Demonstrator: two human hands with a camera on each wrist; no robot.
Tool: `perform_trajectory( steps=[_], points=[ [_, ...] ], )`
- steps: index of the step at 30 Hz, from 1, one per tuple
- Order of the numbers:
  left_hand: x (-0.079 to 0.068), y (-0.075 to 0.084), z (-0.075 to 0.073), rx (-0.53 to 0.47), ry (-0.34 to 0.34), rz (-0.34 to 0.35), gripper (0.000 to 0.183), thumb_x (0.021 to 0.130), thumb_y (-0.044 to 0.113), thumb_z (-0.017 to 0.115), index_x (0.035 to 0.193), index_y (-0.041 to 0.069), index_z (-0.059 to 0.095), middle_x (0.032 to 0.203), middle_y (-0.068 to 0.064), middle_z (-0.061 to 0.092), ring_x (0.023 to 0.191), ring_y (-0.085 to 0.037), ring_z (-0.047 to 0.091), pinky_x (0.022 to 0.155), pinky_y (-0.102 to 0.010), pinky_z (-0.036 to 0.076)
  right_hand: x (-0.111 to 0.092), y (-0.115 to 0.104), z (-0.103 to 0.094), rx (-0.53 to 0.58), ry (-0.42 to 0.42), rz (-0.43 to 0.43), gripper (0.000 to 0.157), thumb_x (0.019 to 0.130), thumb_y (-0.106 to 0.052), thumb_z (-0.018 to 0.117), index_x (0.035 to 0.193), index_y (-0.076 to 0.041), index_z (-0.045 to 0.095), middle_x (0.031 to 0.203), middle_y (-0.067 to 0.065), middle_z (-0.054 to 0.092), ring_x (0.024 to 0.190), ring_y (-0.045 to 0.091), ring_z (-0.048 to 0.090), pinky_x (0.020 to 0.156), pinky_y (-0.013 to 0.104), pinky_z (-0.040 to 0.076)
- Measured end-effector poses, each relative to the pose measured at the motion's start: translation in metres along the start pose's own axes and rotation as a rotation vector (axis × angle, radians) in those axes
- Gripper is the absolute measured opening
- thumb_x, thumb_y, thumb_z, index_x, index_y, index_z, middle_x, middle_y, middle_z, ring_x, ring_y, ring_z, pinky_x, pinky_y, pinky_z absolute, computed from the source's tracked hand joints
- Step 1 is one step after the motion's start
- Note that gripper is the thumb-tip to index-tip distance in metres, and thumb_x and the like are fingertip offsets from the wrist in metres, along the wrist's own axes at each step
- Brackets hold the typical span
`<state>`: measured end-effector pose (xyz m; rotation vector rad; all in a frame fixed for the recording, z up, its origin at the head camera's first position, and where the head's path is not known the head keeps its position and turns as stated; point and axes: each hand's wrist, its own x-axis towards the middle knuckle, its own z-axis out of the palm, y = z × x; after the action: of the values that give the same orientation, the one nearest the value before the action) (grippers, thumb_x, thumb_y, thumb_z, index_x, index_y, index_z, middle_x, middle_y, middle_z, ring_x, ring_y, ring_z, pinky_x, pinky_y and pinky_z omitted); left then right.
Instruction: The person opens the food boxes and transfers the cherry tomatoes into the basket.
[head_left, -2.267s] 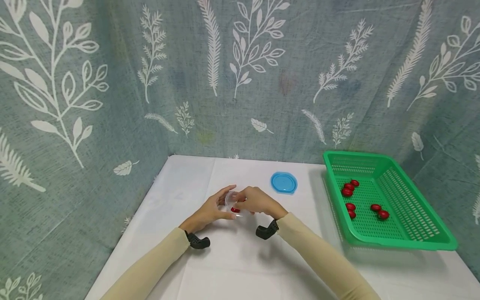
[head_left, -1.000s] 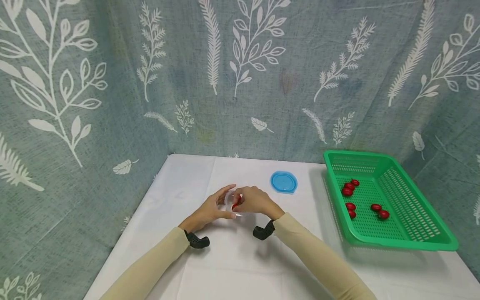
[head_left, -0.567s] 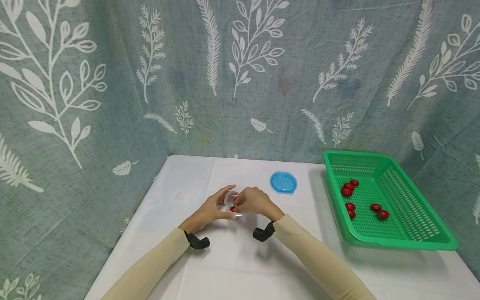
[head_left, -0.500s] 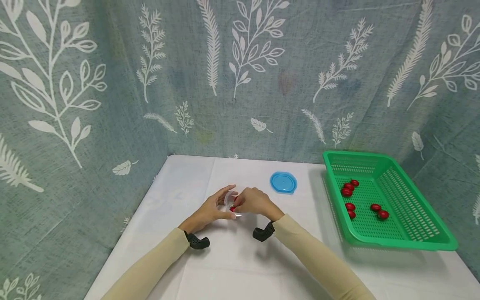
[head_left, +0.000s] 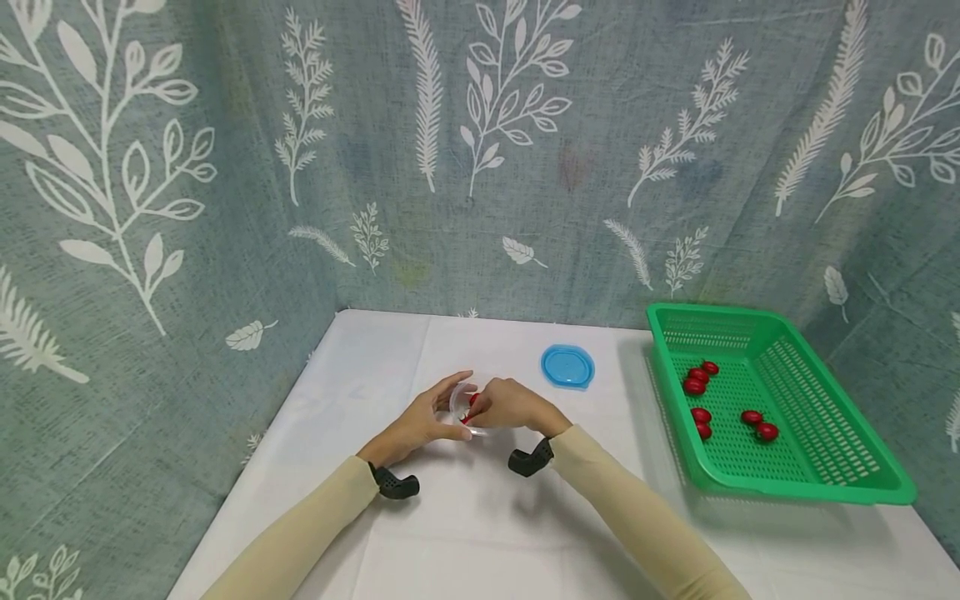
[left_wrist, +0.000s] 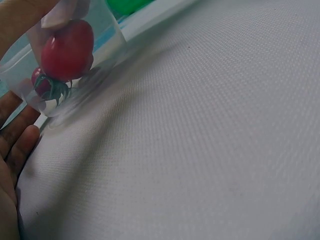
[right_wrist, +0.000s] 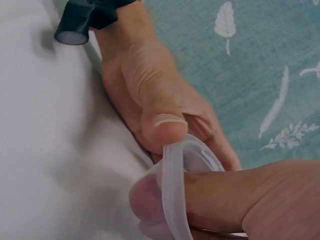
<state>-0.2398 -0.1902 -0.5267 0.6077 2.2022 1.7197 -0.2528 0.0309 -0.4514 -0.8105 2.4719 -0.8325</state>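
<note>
My left hand (head_left: 422,423) holds a small clear plastic container (right_wrist: 175,195) tilted on the white cloth, thumb on the near side and fingers round the far side. The fingers of my right hand (head_left: 513,406) reach through its mouth and pinch a red cherry tomato (left_wrist: 67,50) inside. Below that tomato, another cherry tomato with a green stem top (left_wrist: 44,85) shows through the clear wall in the left wrist view. My right fingertips are partly hidden by the container and the tomatoes.
A blue lid (head_left: 567,367) lies on the white table (head_left: 450,533) behind the hands. On the right stands a green basket (head_left: 806,492) with several cherry tomatoes (head_left: 695,386) in it. A patterned grey-green curtain (head_left: 480,233) borders the table at the back and left.
The right hand has shifted slightly within the container's mouth, and the red tomatoes in there have changed position. The left hand, container, lid and basket stay put.
</note>
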Motion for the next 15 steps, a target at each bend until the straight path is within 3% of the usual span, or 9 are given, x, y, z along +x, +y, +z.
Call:
perform_trajectory(
  steps=[5,15],
  points=[
    [-0.0002,0.0005,0.0001,-0.003,0.002,-0.006,0.098,0.08,0.021,0.092,0.157,0.044,0.036,0.159,0.006,0.041,0.144,-0.024,0.04,0.118,-0.056,0.028,-0.0023,0.0034,-0.003,0.093,-0.018,-0.019,0.008,0.093,-0.021,0.077,0.1,-0.017,0.081,0.092,-0.009,0.072,0.077,0.007,0.059,0.067,0.025,0.05],
    [0.0009,-0.0015,0.0004,0.013,0.007,-0.021,0.101,0.079,0.024,0.093,0.161,0.036,0.034,0.161,0.007,0.038,0.147,-0.026,0.036,0.12,-0.059,0.025,-0.0098,0.0004,-0.0067,0.126,0.055,0.018,0.014,0.085,-0.017,0.085,0.097,-0.01,0.082,0.087,-0.005,0.076,0.083,0.009,0.067,0.071,0.026,0.056]
  ],
)
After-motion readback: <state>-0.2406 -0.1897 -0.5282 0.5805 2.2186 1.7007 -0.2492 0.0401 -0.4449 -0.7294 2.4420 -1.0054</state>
